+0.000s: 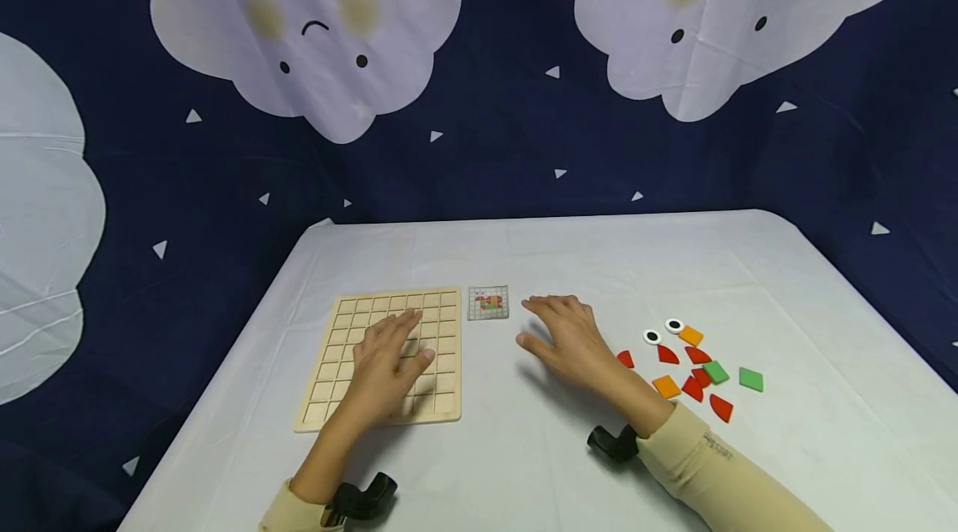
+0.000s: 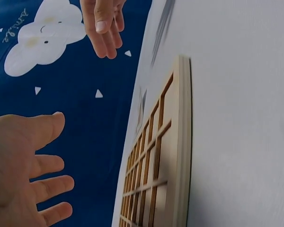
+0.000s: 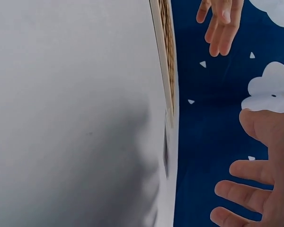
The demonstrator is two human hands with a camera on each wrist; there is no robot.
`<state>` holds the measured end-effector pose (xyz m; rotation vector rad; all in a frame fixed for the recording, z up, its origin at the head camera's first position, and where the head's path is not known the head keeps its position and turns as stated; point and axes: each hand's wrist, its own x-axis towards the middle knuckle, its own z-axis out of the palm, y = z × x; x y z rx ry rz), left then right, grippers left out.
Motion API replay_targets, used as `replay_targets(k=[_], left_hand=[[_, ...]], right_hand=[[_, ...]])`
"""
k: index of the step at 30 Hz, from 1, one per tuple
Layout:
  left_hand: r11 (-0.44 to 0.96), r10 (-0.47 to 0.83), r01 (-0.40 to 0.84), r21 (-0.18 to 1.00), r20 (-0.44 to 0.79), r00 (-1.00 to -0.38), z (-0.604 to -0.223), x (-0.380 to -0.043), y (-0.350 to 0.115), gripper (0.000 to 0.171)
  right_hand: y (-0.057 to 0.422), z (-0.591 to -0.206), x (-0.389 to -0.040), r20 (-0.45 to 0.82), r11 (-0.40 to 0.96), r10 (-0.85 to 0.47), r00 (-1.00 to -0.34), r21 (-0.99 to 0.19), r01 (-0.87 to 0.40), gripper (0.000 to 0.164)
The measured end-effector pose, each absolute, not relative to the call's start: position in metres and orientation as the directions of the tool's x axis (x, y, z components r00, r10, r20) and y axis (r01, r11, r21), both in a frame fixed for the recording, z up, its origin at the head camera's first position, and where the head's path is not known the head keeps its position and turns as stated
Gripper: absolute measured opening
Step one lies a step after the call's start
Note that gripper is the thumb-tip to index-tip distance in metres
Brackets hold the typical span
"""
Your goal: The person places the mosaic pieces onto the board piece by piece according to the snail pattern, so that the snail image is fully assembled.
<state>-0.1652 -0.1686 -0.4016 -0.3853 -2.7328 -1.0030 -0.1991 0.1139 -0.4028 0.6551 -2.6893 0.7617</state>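
My left hand (image 1: 385,370) hovers over a light wooden grid board (image 1: 446,386), fingers spread and holding nothing. In the left wrist view the same hand (image 2: 26,170) shows apart from the board (image 2: 180,142), whose squares are sunken between thin ridges. To the right of the board, my right hand (image 1: 572,341) is raised above the white table with fingers extended, also holding nothing. Just beyond its fingertips lies a small pattern card (image 1: 488,302) printed with a coloured figure on a grid. The right wrist view shows this hand's (image 3: 255,175) loosely spread fingers.
Right of my right hand lie scattered flat pieces: red quarter-round pieces (image 1: 722,408), orange squares (image 1: 666,386), green pieces (image 1: 752,379) and two white eye discs (image 1: 652,337). A white cloth covers the table (image 1: 524,465). Behind it hangs a dark blue cloud-print curtain (image 1: 494,158).
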Motion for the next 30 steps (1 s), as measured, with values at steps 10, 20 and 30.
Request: replay_targets(k=[10, 20, 30], left_hand=[[0.706, 0.163, 0.301, 0.641, 0.266, -0.950, -0.403, -0.171, -0.187, 0.057], [0.682, 0.167, 0.271, 0.679, 0.217, -0.962, -0.404, -0.174, -0.206, 0.058], [0.647, 0.155, 0.197, 0.737, 0.126, -0.980, -0.403, -0.174, -0.227, 0.059]], right_hand=[[0.102, -0.404, -0.215, 0.360, 0.758, -0.346, -0.866, -0.437, -0.484, 0.049], [0.095, -0.404, -0.227, 0.310, 0.764, -0.350, -0.884, -0.452, -0.461, 0.049], [0.090, -0.410, -0.240, 0.290, 0.772, -0.348, -0.891, -0.450, -0.449, 0.047]])
